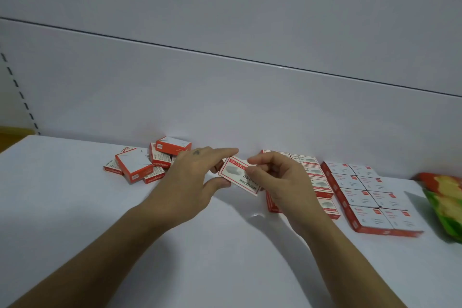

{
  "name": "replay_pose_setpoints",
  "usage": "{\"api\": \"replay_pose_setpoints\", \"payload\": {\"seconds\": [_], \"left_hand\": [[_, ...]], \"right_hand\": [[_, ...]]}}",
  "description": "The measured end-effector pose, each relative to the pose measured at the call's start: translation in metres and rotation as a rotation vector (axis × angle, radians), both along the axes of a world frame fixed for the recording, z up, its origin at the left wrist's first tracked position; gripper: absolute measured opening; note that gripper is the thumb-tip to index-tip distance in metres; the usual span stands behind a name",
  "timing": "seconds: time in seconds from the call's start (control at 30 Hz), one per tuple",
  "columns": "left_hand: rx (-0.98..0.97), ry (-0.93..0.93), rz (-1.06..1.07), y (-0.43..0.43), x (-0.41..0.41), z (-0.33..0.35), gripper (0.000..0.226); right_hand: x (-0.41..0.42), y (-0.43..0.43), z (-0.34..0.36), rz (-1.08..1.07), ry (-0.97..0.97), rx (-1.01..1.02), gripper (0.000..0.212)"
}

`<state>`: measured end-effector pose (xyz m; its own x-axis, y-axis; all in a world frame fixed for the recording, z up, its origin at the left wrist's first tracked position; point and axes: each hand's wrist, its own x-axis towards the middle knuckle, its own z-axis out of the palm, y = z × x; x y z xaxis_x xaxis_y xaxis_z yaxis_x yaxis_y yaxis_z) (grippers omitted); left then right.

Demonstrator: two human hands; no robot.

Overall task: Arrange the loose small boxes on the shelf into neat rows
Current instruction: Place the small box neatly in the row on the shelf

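A white shelf [100, 207] runs along a white back wall [225, 95]. At the right edge lies a red, yellow and green packet [447, 205]. Left of it sit tidy rows of red-and-white boxes [370, 195], a second block [312, 177] just beside them. A loose heap of boxes [147, 161] lies near the wall on the left. Between them, above the shelf, one small box [237, 177] is tilted. The left hand [192, 180] pinches its left end with thumb and forefinger; the right hand [277, 177] pinches its right edge, fingers curled.
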<state>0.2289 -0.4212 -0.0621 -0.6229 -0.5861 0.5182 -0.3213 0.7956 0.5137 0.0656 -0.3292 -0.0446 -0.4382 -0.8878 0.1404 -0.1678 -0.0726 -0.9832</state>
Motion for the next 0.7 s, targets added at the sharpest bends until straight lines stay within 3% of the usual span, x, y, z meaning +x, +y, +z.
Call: {"api": "replay_pose_setpoints", "payload": {"seconds": [0.13,0.3,0.5,0.6,0.7], "left_hand": [[0.16,0.112,-0.034,0.003,-0.003,0.004,0.052],[0.379,0.177,-0.089,0.014,-0.01,0.002,0.04],[0.148,0.052,-0.029,0.015,-0.009,-0.001,0.059],[0.063,0.044,0.021,0.012,-0.009,-0.002,0.053],[-0.012,0.023,0.027,0.011,-0.008,-0.001,0.049]], "right_hand": [[-0.005,0.004,0.006,0.175,-0.01,0.086,0.023],[-0.002,0.001,0.001,0.082,-0.245,0.059,0.02],[0.006,0.001,-0.002,0.096,-0.35,0.094,0.023],[0.01,0.002,0.0,0.026,-0.158,0.105,0.025],[0.004,0.006,0.009,-0.045,0.239,0.078,0.055]]}}
